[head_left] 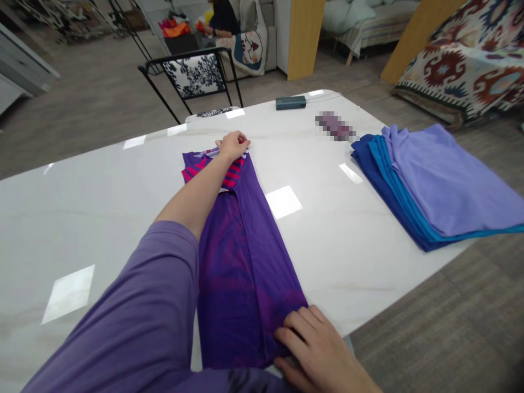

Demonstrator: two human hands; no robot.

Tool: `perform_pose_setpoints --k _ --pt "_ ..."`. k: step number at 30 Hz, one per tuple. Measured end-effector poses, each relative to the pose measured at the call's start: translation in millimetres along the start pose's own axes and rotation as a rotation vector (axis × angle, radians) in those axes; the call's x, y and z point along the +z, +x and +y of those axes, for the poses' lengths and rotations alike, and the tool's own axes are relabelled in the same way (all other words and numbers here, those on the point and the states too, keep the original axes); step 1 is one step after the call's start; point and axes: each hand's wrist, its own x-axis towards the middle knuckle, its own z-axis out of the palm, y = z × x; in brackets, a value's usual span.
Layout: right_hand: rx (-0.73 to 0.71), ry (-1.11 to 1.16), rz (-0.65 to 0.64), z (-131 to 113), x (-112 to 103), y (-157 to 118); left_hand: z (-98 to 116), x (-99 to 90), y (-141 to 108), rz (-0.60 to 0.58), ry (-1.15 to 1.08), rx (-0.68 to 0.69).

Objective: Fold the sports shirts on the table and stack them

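A purple shirt with red-pink stripes near its top lies folded lengthwise on the white table. My left hand reaches over it to the far end, its fingers closed on the collar and shoulder edge. At the near right corner, my right hand has its fingers curled at the hem, thumb low and fingertips on the cloth. The near edge of the shirt is partly hidden by my own clothing.
Folded lavender, blue and navy cloths are stacked on the table's right. A dark case and a blurred-out object lie toward the back. A black-framed chair stands beyond the table; a person sits farther off.
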Motion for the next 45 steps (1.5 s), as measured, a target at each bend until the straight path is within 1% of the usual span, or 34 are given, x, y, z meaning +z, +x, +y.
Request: perform_pose_setpoints --k 3,5,6,8,10,12,14,16,18,20,22,23,25,27,29,31,32,33,34,35,37,39,40,42,43,44,45 --pt "-0.028 0.004 0.009 4.9 -1.4 -0.8 0.6 2.0 -17.8 0.086 0.000 0.077" --pt "-0.032 0.005 0.035 7.1 -2.0 -2.9 -4.6 -3.2 -35.0 0.128 0.022 0.084" --pt "-0.031 0.009 0.048 7.7 -1.9 -4.2 -8.3 -6.5 -43.7 0.126 0.047 0.081" --pt "-0.026 0.025 0.058 8.2 -1.0 -6.6 -15.9 -12.2 -58.5 0.072 0.099 0.088" --pt "-0.023 0.045 0.047 7.8 0.3 -8.4 -20.8 -14.0 -66.7 -0.034 0.129 0.113" --pt "-0.016 0.055 0.026 6.8 1.2 -9.1 -21.2 -12.4 -68.2 -0.135 0.145 0.135" --pt "-0.003 0.060 0.010 5.6 1.6 -9.2 -17.7 -10.6 -67.4 -0.199 0.164 0.136" --pt "0.009 0.062 0.009 4.6 1.9 -9.5 -12.8 -12.6 -70.4 -0.183 0.176 0.149" --pt "0.002 0.061 0.010 4.3 2.7 -11.4 -9.9 -19.3 -82.0 -0.103 0.166 0.189" --pt "-0.013 0.056 0.019 5.0 4.1 -15.0 -11.5 -28.3 -102.2 -0.019 0.145 0.234" --pt "-0.031 0.046 0.045 6.1 5.6 -19.1 -17.5 -35.0 -126.6 0.011 0.143 0.255" --pt "-0.039 0.036 0.064 6.7 6.1 -20.7 -21.3 -36.4 -138.1 -0.001 0.151 0.254" --pt "-0.059 0.008 0.083 7.2 6.1 -21.6 -27.7 -35.6 -155.8 -0.069 0.167 0.237" --pt "-0.079 -0.020 0.048 6.8 4.5 -19.6 -29.3 -33.4 -164.3 -0.156 0.168 0.208" --pt "-0.099 -0.039 -0.008 5.7 1.4 -16.1 -24.0 -36.2 -167.9 -0.204 0.159 0.183" --pt "-0.116 -0.044 -0.038 4.5 -2.3 -13.5 -13.3 -48.5 -176.9 -0.162 0.145 0.182" --pt "-0.124 -0.041 -0.039 4.1 -4.3 -12.9 -7.1 -58.4 -187.4 -0.122 0.135 0.192" --pt "-0.130 -0.034 -0.037 4.0 -6.0 -13.0 -1.3 -70.2 -203.5 -0.082 0.120 0.211" --pt "-0.132 -0.023 -0.033 4.1 -7.6 -13.6 3.7 -83.4 -225.9 -0.054 0.098 0.241" --pt "-0.134 -0.010 -0.027 4.6 -8.7 -14.7 7.3 -97.1 -254.6 -0.046 0.068 0.280" --pt "-0.132 0.012 -0.009 6.2 -9.6 -17.4 9.3 -123.3 -327.9 -0.084 -0.002 0.355" --pt "-0.126 0.023 0.010 8.0 -8.7 -19.9 4.9 -144.0 -412.8 -0.134 -0.061 0.369" --pt "-0.122 0.025 0.014 8.7 -7.9 -20.8 1.0 -151.1 -455.4 -0.153 -0.083 0.347" --pt "-0.115 0.020 0.010 9.2 -6.8 -21.8 -8.2 -157.9 -532.5 -0.162 -0.125 0.302" --pt "-0.116 0.014 0.004 9.0 -7.0 -22.2 -12.5 -157.8 -564.9 -0.161 -0.135 0.292" --pt "-0.120 0.006 -0.005 8.6 -7.8 -22.6 -16.3 -156.1 -592.2 -0.161 -0.133 0.292" --pt "-0.127 -0.005 -0.016 8.0 -9.3 -23.4 -19.5 -153.1 -614.5 -0.163 -0.119 0.299"
